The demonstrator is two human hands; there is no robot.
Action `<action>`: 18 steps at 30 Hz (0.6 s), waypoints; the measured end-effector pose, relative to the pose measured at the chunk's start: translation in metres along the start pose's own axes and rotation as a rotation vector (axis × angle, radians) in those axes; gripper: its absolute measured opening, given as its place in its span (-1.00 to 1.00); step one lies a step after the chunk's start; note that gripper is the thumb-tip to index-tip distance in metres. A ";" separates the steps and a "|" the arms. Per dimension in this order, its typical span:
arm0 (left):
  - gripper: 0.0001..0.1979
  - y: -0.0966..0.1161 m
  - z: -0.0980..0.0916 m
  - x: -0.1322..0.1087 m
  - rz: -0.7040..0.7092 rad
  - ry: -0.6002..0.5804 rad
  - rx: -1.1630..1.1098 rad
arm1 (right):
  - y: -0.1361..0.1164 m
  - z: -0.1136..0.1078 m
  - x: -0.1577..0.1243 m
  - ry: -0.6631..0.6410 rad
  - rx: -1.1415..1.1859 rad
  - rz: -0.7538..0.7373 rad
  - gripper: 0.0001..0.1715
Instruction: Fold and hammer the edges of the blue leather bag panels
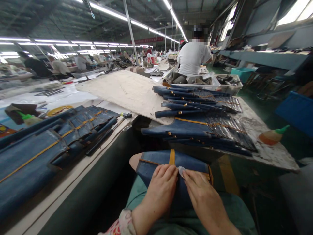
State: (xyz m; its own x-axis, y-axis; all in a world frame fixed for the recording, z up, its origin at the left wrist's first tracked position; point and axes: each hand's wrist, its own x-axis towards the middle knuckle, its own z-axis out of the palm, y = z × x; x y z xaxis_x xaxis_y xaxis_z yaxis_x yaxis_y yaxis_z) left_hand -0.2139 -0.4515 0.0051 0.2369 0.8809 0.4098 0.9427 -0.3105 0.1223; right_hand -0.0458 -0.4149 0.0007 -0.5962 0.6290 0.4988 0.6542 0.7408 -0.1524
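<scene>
A blue leather-like piece [156, 158] with yellow-brown strips and a pale pointed end lies across the lap. My left hand [163, 182] rests on it, palm down, its fingers bent together near the upright yellow strip. My right hand [201, 189] pinches a small whitish thing [181, 170] against the piece, just beside my left fingertips. What that whitish thing is cannot be made out.
Stacked blue pieces [188, 127] lie on the worn board at the right, near a green-tipped glue bottle [271, 136]. More blue pieces [49, 147] cover the left table. A pale board [122, 88] spans the middle. Ahead, a person in white [194, 57] sits beyond a bin.
</scene>
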 end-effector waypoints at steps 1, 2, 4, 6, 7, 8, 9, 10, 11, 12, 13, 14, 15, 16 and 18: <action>-0.65 -0.003 -0.001 -0.003 -0.004 0.012 0.013 | -0.003 0.002 0.002 0.001 0.002 -0.003 -0.58; -0.64 -0.005 -0.002 -0.006 -0.003 0.019 0.030 | -0.006 0.003 0.003 0.002 0.008 -0.005 -0.59; -0.62 -0.008 -0.006 -0.012 0.011 0.020 0.073 | -0.008 0.004 0.006 0.002 0.033 -0.001 -0.60; -0.60 -0.008 -0.008 -0.017 0.033 0.014 0.121 | -0.007 0.002 0.007 -0.011 0.080 0.009 -0.61; -0.58 -0.008 -0.009 -0.019 0.042 0.005 0.144 | -0.006 0.001 0.008 -0.022 0.113 0.018 -0.61; -0.57 -0.008 -0.010 -0.022 0.048 -0.007 0.165 | -0.004 -0.001 0.009 -0.036 0.149 0.028 -0.62; -0.56 -0.007 -0.010 -0.024 0.053 -0.014 0.182 | -0.002 -0.002 0.009 -0.051 0.187 0.037 -0.62; -0.56 -0.006 -0.011 -0.026 0.056 -0.017 0.196 | 0.000 -0.004 0.010 -0.067 0.225 0.046 -0.63; -0.56 -0.006 -0.012 -0.028 0.059 -0.021 0.204 | 0.002 -0.006 0.010 -0.084 0.259 0.052 -0.63; -0.55 -0.005 -0.013 -0.029 0.061 -0.030 0.206 | 0.004 -0.007 0.011 -0.101 0.290 0.054 -0.64; -0.55 -0.004 -0.014 -0.031 0.061 -0.039 0.205 | 0.005 -0.009 0.011 -0.115 0.318 0.054 -0.65; -0.55 -0.004 -0.014 -0.032 0.061 -0.049 0.200 | 0.007 -0.010 0.012 -0.128 0.342 0.053 -0.66; -0.55 -0.004 -0.015 -0.033 0.060 -0.056 0.192 | 0.008 -0.011 0.012 -0.138 0.362 0.056 -0.67; -0.55 -0.004 -0.015 -0.034 0.055 -0.055 0.180 | 0.009 -0.012 0.013 -0.144 0.378 0.061 -0.68; -0.57 -0.004 -0.015 -0.034 0.027 -0.034 0.145 | 0.011 -0.014 0.016 -0.166 0.403 0.077 -0.69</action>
State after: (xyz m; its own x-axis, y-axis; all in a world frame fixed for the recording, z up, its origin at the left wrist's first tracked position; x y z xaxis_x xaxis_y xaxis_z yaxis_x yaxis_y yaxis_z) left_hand -0.2291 -0.4858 0.0040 0.2682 0.8852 0.3801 0.9593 -0.2816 -0.0210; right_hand -0.0414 -0.4001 0.0190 -0.6412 0.6909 0.3339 0.4857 0.7022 -0.5206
